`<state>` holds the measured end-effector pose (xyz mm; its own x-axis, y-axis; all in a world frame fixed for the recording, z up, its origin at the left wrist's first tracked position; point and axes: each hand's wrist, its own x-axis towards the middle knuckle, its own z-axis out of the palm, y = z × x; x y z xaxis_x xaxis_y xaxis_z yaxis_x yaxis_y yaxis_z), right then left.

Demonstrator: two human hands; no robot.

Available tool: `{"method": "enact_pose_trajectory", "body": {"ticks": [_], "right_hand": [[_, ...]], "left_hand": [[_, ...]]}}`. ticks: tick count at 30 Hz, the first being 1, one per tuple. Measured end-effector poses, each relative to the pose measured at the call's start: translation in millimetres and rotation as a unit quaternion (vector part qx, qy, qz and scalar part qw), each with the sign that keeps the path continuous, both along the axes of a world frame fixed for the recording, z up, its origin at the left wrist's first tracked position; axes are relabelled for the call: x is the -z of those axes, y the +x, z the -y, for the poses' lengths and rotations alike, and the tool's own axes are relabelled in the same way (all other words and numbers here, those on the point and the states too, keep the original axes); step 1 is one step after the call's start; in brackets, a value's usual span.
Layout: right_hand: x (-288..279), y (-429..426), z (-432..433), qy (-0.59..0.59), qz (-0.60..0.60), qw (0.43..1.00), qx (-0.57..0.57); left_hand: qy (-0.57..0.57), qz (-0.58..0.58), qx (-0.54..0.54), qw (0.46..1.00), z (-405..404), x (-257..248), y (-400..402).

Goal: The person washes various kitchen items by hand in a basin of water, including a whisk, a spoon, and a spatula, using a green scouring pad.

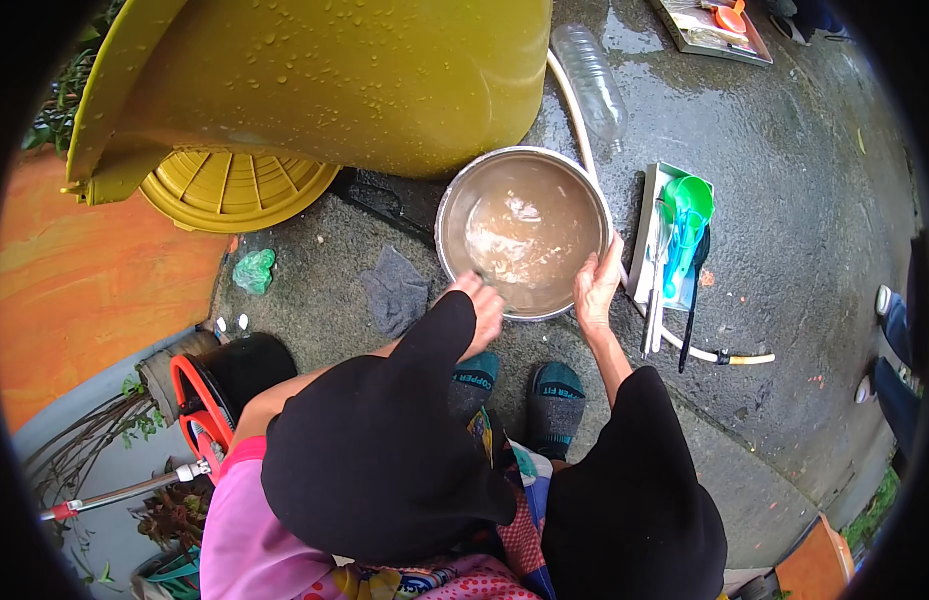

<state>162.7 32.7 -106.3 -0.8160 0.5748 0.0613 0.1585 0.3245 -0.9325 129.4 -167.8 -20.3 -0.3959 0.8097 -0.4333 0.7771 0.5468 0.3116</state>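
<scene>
A round metal basin (524,154) sits on the wet concrete before me, with cloudy brownish water (532,225) in it. My right hand (599,289) grips its right rim, thumb to the inside. At the near left rim, my left hand (481,311) is curled and slightly blurred. A small dark greenish patch shows by its fingertips, too unclear to name. Left of the basin lies a crumpled grey cloth (397,291). On its right stands a metal tray (644,247) holding a green plastic cup (689,196), a whisk (657,262) and other utensils.
A large yellow plastic bin (344,82) lies at upper left, near a yellow lid (239,191). A hose (577,112) runs behind the basin beside a clear plastic bottle (593,86). A black bucket (247,375) and mop stand left. Other people's legs (896,390) show right.
</scene>
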Motion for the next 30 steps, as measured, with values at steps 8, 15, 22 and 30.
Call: {"method": "enact_pose_trajectory", "body": {"ticks": [8,15,22,30], "right_hand": [[-20.8,-0.8,-7.7,-0.035,0.033,0.998,-0.036],[-31.3,0.9,-39.9,-0.002,0.094,0.994,-0.049],[-28.2,-2.7,-38.3,-0.006,0.079,0.996,-0.047],[-18.1,1.0,-37.4,0.005,0.049,0.998,-0.030]], "left_hand": [[0.086,-0.156,-0.117,0.977,34.2,18.0,-74.5],[0.225,-0.081,-0.096,0.966,-36.5,46.3,-125.5],[0.265,-0.112,0.066,0.956,-128.9,52.9,-150.6],[0.255,-0.038,-0.056,0.965,-86.4,49.7,-159.8]]}}
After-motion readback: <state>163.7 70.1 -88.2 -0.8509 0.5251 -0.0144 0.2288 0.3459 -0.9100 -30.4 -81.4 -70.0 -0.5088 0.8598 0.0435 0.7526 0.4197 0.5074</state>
